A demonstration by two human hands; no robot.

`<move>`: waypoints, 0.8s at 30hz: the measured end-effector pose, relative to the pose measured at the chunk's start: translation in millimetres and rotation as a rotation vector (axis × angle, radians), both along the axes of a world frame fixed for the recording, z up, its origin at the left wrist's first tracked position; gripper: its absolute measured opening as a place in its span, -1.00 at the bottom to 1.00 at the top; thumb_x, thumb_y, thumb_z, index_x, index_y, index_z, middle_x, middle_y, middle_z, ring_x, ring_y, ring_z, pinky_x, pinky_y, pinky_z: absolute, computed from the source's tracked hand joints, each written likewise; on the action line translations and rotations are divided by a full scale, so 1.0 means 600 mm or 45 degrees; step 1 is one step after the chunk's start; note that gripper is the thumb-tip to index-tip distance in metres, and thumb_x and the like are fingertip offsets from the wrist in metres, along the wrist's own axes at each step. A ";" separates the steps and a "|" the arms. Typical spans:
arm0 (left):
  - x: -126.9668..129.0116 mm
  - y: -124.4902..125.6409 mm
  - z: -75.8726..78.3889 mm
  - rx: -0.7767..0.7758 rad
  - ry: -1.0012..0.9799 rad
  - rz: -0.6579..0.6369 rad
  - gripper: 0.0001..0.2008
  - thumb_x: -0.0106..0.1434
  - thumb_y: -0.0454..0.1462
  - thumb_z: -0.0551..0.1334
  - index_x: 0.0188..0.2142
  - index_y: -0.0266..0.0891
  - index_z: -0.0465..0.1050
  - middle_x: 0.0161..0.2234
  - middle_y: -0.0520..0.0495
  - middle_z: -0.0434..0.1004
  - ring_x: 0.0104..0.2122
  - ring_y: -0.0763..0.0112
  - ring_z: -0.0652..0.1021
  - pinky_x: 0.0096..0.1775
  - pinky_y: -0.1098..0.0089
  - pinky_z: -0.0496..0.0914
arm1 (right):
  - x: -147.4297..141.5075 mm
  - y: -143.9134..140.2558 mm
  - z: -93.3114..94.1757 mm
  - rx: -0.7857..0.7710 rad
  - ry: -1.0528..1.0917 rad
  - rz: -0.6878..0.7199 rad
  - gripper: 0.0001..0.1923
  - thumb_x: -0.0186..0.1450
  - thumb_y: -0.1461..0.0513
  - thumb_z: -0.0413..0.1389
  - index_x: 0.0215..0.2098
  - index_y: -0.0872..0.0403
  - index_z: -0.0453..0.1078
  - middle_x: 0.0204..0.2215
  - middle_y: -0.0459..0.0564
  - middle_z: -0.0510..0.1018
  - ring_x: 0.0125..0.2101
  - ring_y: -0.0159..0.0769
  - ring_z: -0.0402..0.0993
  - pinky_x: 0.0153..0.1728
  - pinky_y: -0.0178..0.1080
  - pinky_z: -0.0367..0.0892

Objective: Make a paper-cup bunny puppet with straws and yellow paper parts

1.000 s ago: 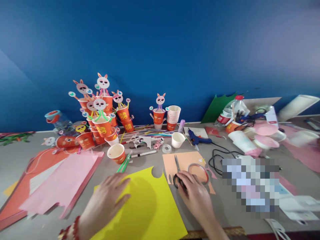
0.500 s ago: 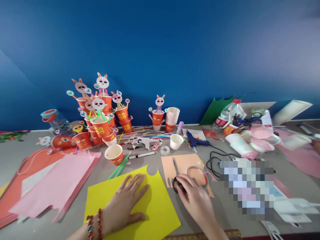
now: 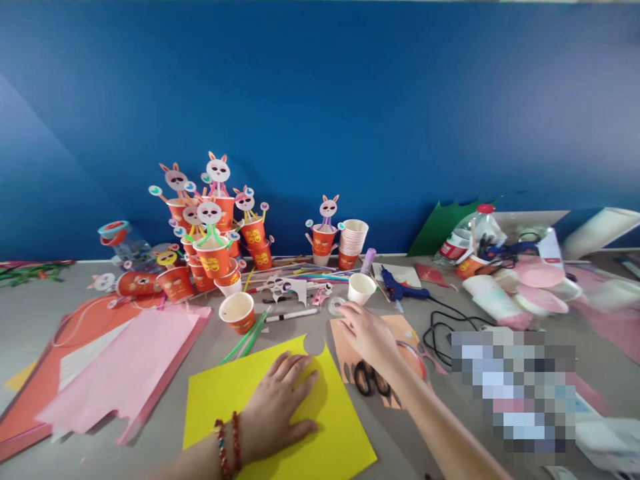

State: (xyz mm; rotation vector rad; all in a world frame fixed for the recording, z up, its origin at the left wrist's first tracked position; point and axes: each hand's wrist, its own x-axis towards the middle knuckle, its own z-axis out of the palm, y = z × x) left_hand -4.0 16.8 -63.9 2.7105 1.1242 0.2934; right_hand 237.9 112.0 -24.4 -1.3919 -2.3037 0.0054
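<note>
My left hand (image 3: pixel 283 403) lies flat on a yellow sheet of paper (image 3: pixel 345 430) with its fingers spread. The sheet has a round notch cut into its far edge. My right hand (image 3: pixel 369 335) reaches over a light orange sheet (image 3: pixel 345 333), empty, its fingers stretched toward a small clear roll of tape (image 3: pixel 336 305); whether the fingertips touch the roll I cannot tell. Black-handled scissors (image 3: pixel 371 380) lie under my right forearm, their blades hidden by the hand. Close by stands a white paper cup (image 3: pixel 361 289).
Several red paper cups with rabbit figures (image 3: pixel 213 257) are stacked at back left. A blue glue gun (image 3: pixel 400 288) with a black cord lies right of the cup. Pink paper (image 3: pixel 130 353) covers the left side; a marker (image 3: pixel 293 315) and green sticks (image 3: pixel 253 337) lie beyond the yellow sheet.
My right hand has let go of the scissors and moved forward to the tape roll. The left hand stays on the yellow sheet. The view has shifted slightly left.
</note>
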 end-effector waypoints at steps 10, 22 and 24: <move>0.000 0.005 0.021 -0.034 0.009 0.003 -0.33 0.23 0.09 0.19 0.22 -0.19 0.24 0.20 -0.31 0.34 0.19 -0.08 0.34 0.21 -0.16 0.20 | 0.064 0.106 -0.014 0.124 0.111 -0.328 -0.24 0.22 0.13 0.21 0.30 0.14 0.09 0.22 0.36 0.29 0.15 0.22 0.31 0.02 0.15 0.37; 0.015 -0.018 0.009 -0.029 -0.017 -0.052 -0.36 0.29 0.04 0.15 0.23 -0.27 0.20 0.26 -0.33 0.27 0.27 -0.11 0.25 0.25 -0.12 0.17 | -0.022 -0.010 0.018 -0.320 0.677 0.231 -0.36 0.30 0.12 0.16 0.32 -0.04 0.13 0.21 0.14 0.37 0.19 0.01 0.31 0.11 0.01 0.35; 0.013 -0.020 0.014 -0.031 -0.056 -0.092 -0.44 0.29 -0.01 0.18 0.18 -0.26 0.25 0.23 -0.31 0.32 0.24 -0.09 0.31 0.24 -0.10 0.21 | -0.041 -0.025 0.008 -0.457 0.754 0.291 -0.31 0.29 0.14 0.18 0.34 -0.04 0.09 0.25 0.14 0.32 0.23 0.01 0.26 0.14 0.01 0.32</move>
